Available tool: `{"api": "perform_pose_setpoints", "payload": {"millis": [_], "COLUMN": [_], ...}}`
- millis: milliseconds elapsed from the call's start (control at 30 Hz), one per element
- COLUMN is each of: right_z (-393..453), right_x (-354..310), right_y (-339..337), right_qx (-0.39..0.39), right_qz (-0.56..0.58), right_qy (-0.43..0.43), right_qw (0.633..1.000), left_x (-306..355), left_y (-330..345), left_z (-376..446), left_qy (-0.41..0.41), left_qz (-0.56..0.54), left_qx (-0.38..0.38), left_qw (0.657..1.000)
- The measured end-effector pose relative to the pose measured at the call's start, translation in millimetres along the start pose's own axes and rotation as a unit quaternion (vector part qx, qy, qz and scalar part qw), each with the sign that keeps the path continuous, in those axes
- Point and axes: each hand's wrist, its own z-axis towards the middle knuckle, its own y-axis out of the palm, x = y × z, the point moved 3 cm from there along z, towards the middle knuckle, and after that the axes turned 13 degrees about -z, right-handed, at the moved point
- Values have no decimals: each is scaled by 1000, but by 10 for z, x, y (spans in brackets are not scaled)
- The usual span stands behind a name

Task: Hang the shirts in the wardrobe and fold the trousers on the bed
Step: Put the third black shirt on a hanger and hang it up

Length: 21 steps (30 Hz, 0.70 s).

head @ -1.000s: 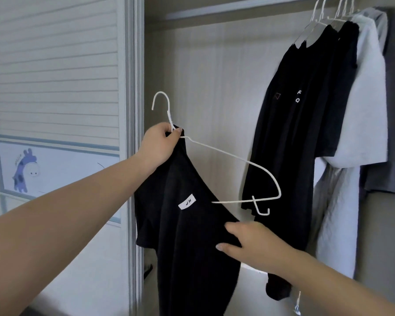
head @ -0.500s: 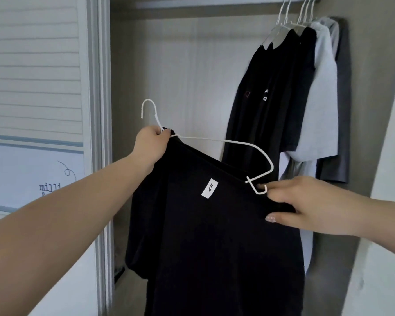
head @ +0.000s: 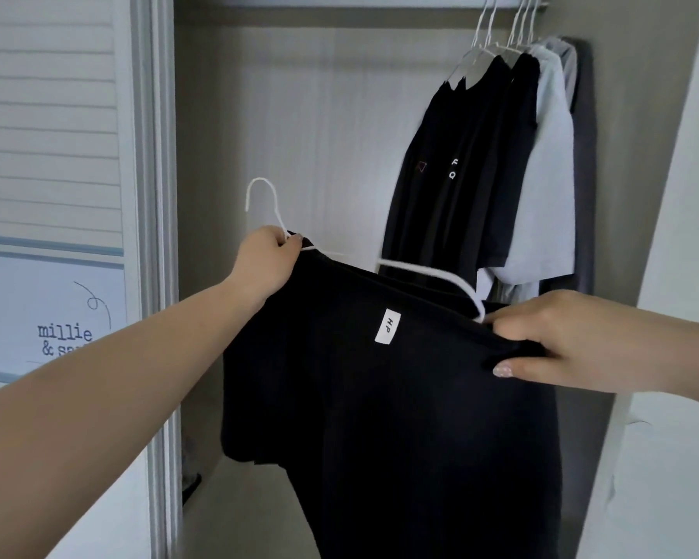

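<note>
Your left hand [head: 265,260] grips the thin white wire hanger [head: 420,272] at the base of its hook, fingers curled tight around the neck, with the collar end of the black cotton shirt [head: 380,397] bunched under the same grip. Your right hand [head: 561,340] pinches the opposite shoulder of that shirt together with the hanger's far end, thumb below with its pale nail showing and the fingers [head: 517,324] folded over the top. The shirt hangs between your two hands in front of the open wardrobe [head: 307,135], its upper edge slanting down from left to right, a small white label [head: 387,325] reading "HP" sitting on the fabric near the middle. The hanger's hook points up, free of the wardrobe rail [head: 360,0]. On the rail, well to the right, hang two black shirts [head: 461,175], a pale grey one [head: 549,175] and a darker grey garment [head: 582,155] pressed together on metal hangers. A white louvred sliding door [head: 49,115] stands at your left.
</note>
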Motion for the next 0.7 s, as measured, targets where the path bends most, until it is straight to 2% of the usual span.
{"api": "perform_pose_setpoints", "payload": {"millis": [67, 133, 200, 300, 433, 600, 700], "right_z": [6, 63, 159, 371, 643, 538, 416], "right_x": [54, 54, 4, -167, -327, -289, -273], "right_y": [-14, -18, -16, -39, -60, -181, -195], "right_qx": [-6, -5, -4, 28, 57, 131, 182], "right_qz": [-26, -72, -105, -98, -110, -25, -13], "right_qy": [0, -12, -34, -69, -68, -50, -45], "right_qw": [1000, 997, 994, 992, 990, 990, 982], "left_x": [41, 87, 170, 362, 563, 547, 342], "left_y": [8, 47, 118, 288, 474, 296, 110], "left_z": [-69, -148, -198, -270, -344, -372, -361], "left_qy": [57, 88, 105, 135, 181, 226, 212], "left_qz": [110, 152, 150, 131, 123, 109, 106], "left_qx": [-23, -38, -51, -80, -118, -143, -139], "left_qw": [992, 984, 982, 979, 969, 957, 962]}}
